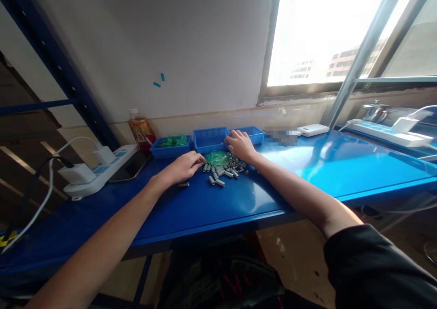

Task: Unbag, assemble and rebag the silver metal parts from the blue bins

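A heap of small silvery metal cylinders [218, 172] lies on the blue table, with a crumpled green plastic bag [215, 158] among them. My left hand [187, 167] is at the left edge of the heap, its fingers bent and thumb and fingertips close together; what they pinch, if anything, is too small to tell. One cylinder [183, 184] lies apart, just below that hand. Over the right back of the heap, my right hand [241, 145] is curled in front of the middle blue bin [210, 134] and right blue bin [256, 134]. Its fingertips are close together, their contents unclear.
A left blue bin [160, 152] holds green plastic. Behind it stands a bottle [140, 129] of amber liquid. At left are a power strip [102, 170] with plugs and a dark phone [129, 167]. A white device [313, 130] and another power strip [385, 132] are at right.
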The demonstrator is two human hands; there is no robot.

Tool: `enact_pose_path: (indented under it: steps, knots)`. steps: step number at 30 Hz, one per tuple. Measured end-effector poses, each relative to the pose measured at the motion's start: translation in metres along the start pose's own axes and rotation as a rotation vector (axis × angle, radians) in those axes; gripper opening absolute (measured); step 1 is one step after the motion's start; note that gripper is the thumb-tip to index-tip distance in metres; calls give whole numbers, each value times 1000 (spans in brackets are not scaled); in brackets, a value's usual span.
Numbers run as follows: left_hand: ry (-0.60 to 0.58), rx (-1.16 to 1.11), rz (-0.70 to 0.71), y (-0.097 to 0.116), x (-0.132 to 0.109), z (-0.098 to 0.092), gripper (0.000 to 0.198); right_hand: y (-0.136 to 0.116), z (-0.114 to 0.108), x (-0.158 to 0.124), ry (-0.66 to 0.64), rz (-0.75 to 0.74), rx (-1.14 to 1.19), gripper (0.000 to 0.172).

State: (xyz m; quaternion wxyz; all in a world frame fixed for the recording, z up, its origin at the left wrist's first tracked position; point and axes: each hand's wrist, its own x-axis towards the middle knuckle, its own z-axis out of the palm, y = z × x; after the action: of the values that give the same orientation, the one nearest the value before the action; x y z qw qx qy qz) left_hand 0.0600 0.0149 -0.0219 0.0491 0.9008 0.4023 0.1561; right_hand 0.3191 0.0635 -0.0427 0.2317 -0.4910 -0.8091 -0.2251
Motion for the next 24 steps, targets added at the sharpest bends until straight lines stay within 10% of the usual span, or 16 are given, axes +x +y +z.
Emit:
enact_pose_path:
  steps: [9, 24]
  knots:
    - [151, -62, -26, 6, 2, -1, 35, -8, -9, 3, 41, 116, 164, 29]
    - [292, -316, -48, 23, -1, -4, 36, -68, -46, -12, 109, -248, 501, 15]
